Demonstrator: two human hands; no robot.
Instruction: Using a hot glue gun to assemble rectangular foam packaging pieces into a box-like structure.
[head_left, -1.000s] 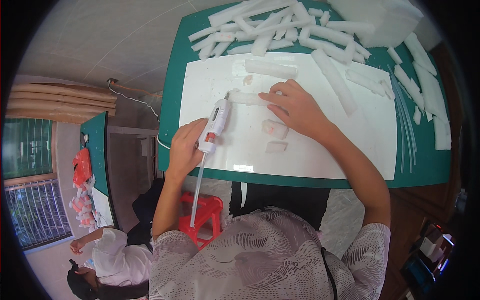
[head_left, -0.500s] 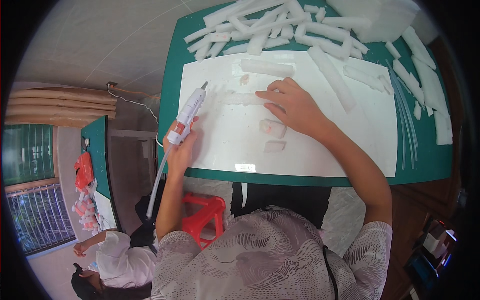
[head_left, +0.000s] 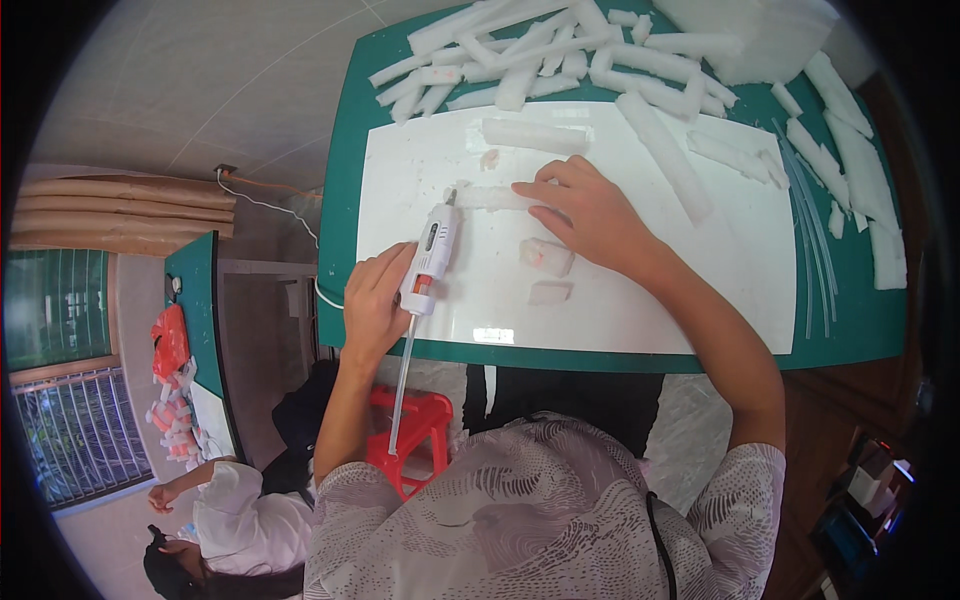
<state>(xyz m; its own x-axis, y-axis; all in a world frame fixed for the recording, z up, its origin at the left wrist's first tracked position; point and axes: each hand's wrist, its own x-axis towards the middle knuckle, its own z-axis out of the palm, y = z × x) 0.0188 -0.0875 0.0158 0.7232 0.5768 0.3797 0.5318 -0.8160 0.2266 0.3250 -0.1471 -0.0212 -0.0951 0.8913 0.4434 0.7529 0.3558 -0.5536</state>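
My left hand (head_left: 377, 302) is closed round a white hot glue gun (head_left: 432, 255), a long glue stick trailing from its back end. The gun's nozzle points away from me and reaches the left end of a white foam strip (head_left: 487, 197) lying on the white board (head_left: 620, 310). At that strip's right end my right hand (head_left: 582, 212) has its thumb and fingers on it, partly hiding it. Just below lie a foam block with a pinkish patch (head_left: 546, 257) and a smaller foam piece (head_left: 549, 292). Beyond the strip are another foam strip (head_left: 534, 136) and a small scrap (head_left: 489, 160).
Foam strips (head_left: 520, 70) are heaped along the green table's far edge. More foam pieces and clear glue sticks (head_left: 808, 235) lie at the right. A red stool (head_left: 425, 430) stands below the table. Another person (head_left: 245, 510) is at the lower left.
My left hand has swung the glue gun to the right, bringing its nozzle to the foam strip's left end. My right hand has stayed in place.
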